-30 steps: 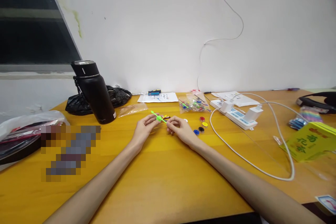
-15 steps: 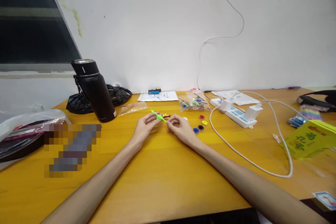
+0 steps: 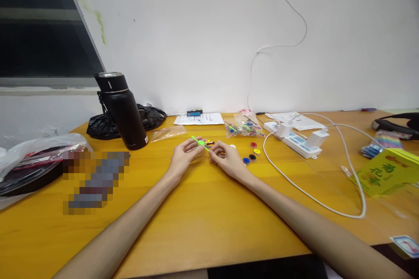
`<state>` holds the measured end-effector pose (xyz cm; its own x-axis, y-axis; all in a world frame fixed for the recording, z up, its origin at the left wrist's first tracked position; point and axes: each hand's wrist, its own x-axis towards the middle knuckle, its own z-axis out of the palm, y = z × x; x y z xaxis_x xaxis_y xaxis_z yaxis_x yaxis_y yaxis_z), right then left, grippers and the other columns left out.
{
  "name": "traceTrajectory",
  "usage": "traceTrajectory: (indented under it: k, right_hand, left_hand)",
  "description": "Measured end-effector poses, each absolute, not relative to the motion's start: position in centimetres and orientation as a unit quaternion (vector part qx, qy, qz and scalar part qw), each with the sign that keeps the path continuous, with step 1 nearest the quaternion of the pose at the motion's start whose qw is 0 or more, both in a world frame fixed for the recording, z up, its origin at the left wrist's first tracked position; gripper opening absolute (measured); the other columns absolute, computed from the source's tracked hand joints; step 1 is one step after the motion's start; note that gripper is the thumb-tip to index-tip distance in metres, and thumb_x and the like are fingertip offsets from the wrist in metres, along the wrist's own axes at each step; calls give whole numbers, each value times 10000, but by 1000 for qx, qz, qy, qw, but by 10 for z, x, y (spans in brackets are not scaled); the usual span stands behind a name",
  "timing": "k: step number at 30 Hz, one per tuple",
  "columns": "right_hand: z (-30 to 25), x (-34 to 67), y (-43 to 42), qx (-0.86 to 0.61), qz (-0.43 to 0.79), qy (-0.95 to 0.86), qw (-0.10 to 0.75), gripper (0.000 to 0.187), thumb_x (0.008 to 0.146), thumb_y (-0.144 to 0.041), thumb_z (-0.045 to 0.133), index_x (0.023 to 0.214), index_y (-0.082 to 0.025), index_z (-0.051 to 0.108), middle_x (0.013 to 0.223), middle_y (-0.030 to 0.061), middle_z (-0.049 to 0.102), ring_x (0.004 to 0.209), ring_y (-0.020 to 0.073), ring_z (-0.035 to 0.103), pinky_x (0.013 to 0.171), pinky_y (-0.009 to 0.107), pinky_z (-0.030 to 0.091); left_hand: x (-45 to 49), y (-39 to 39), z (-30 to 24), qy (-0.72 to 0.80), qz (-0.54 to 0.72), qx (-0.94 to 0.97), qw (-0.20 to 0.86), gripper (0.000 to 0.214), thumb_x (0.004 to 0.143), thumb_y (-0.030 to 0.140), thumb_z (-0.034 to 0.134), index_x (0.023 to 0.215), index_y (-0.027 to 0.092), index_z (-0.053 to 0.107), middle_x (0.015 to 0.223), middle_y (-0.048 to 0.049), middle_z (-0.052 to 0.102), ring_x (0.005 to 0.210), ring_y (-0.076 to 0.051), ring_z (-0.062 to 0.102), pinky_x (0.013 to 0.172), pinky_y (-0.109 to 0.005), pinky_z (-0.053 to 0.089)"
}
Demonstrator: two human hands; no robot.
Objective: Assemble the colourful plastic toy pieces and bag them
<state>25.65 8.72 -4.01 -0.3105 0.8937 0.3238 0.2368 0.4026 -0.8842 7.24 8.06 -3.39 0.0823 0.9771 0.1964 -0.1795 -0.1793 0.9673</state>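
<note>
Both my hands meet over the middle of the yellow wooden table point(image 3: 196, 226). My left hand point(image 3: 183, 157) pinches a small bright green plastic piece point(image 3: 200, 142), a round hub on a thin stick. My right hand point(image 3: 225, 157) is closed in a pinch on the stick's near end. Just behind the green piece lie a few small coloured parts point(image 3: 208, 143). To the right of my right hand sit small round discs point(image 3: 252, 153) in red, yellow, black and blue, and a white one point(image 3: 232, 146).
A black flask point(image 3: 121, 111) and a black bag point(image 3: 144, 118) stand at back left. A clear bag of coloured parts point(image 3: 242, 128), papers point(image 3: 199, 119), a white power strip point(image 3: 296, 141) with looping cable point(image 3: 314, 200) and a yellow-green box point(image 3: 384, 172) lie to the right.
My hands keep the same pinch on the green piece. The view has shifted slightly, so everything sits a little to the right.
</note>
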Motion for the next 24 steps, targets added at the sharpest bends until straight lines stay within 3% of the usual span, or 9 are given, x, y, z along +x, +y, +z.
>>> traceTrajectory:
  k: [14,19,21,24]
  right_hand:
    - [-35,254,79,-360,394,-743,403,285,945,-493,562,980,-210,580,763,21,706,703,170,678,694,286,518]
    - [-30,253,72,-343,381,-767,386,283,988,-473,497,963,-209,596,741,22,701,699,166,665,703,274,506]
    - [-30,254,71,-341,375,-777,373,274,988,-457,498,941,-209,604,748,28,705,714,172,680,712,276,510]
    - [-31,254,70,-341,360,-793,355,263,982,-440,508,927,-209,621,756,35,715,716,183,695,710,282,508]
  left_hand:
    - [68,84,-27,382,565,555,477,507,722,461,805,1108,148,706,1178,-151,741,1135,-291,686,1061,-426,469]
    - [36,79,4,453,541,609,363,390,737,449,770,1031,193,754,1224,-117,719,1168,-302,654,1049,-389,460]
    - [13,72,18,486,516,620,337,325,697,433,795,927,205,771,1178,-101,739,1169,-308,651,1055,-364,444]
    - [-22,60,25,550,413,638,346,390,595,438,849,896,206,763,1124,-80,758,998,-323,718,921,-367,518]
